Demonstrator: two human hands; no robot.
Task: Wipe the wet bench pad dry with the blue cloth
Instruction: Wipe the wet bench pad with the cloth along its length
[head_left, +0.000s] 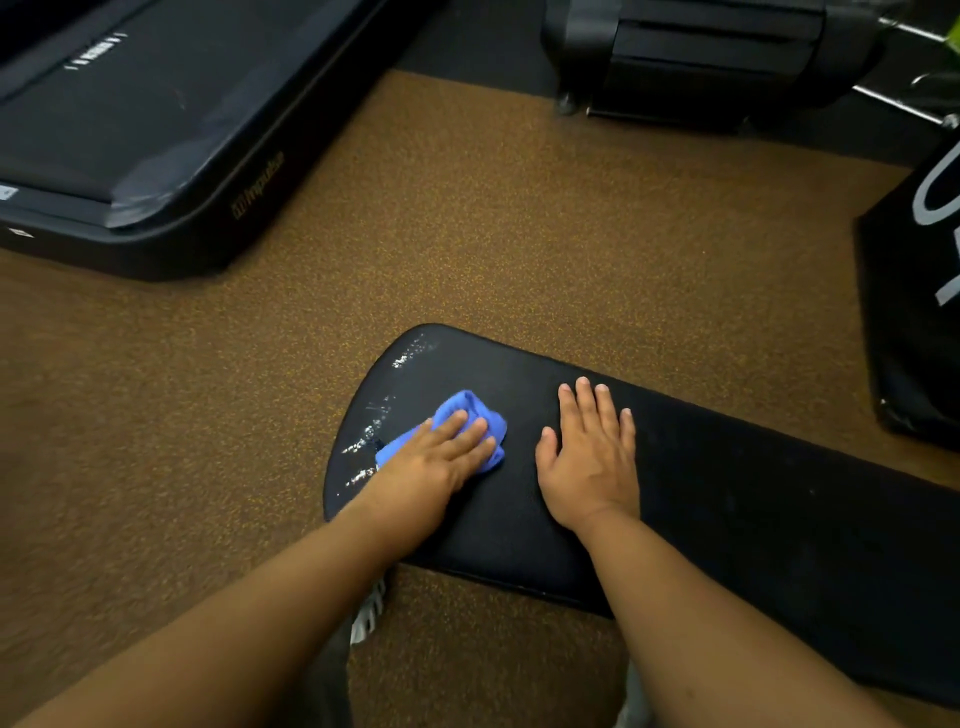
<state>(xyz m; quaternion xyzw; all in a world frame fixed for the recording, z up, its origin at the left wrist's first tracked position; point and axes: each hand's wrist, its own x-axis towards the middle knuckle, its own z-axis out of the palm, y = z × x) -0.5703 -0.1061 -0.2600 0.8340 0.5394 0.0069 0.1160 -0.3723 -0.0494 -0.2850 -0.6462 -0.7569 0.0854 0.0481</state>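
Where droplets (363, 441) glisten, bench pad (727, 493) (black) spans brown floor (467, 234).

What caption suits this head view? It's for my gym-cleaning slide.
Left hand presses a blue cloth onto the wet bench pad beside water droplets; right hand rests flat.

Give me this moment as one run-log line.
left hand pressing blue cloth on bench pad | right hand flat on pad | droplets left of cloth | wipe unfinished
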